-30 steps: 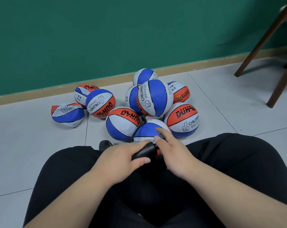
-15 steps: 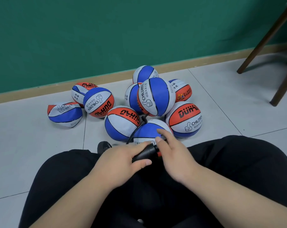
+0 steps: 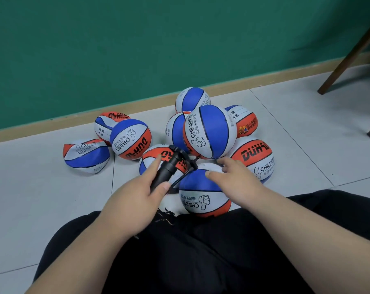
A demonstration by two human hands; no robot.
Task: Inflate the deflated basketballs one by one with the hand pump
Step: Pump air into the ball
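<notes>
Hands: both are out in front of my lap. My left hand (image 3: 137,200) is curled round the pump (image 3: 169,166), and my right hand (image 3: 237,177) lies spread, fingers apart, on top of the near ball (image 3: 203,200).
Pump: black, tilted up and away from me, with its head over the pile. My thumb sits low on the barrel and my forefinger lies along it.
Hose: a thin black hose (image 3: 180,179) runs from the pump toward the near ball. I cannot tell whether its tip is in the valve.
Near ball: blue, white and orange, on the floor (image 3: 52,209) right against my legs. It looks fairly round.
Pile: more balls lie beyond, touching one another, near the green wall (image 3: 116,49). The tall ball (image 3: 209,132) looks full, the flat ball (image 3: 85,155) far left is caved in, and the dented ball (image 3: 105,126) sits behind it.
Progress: part-way, I judge. Several look firm, and at least two clearly need air.
Left to do: fill or check this one, then the soft ones.
</notes>
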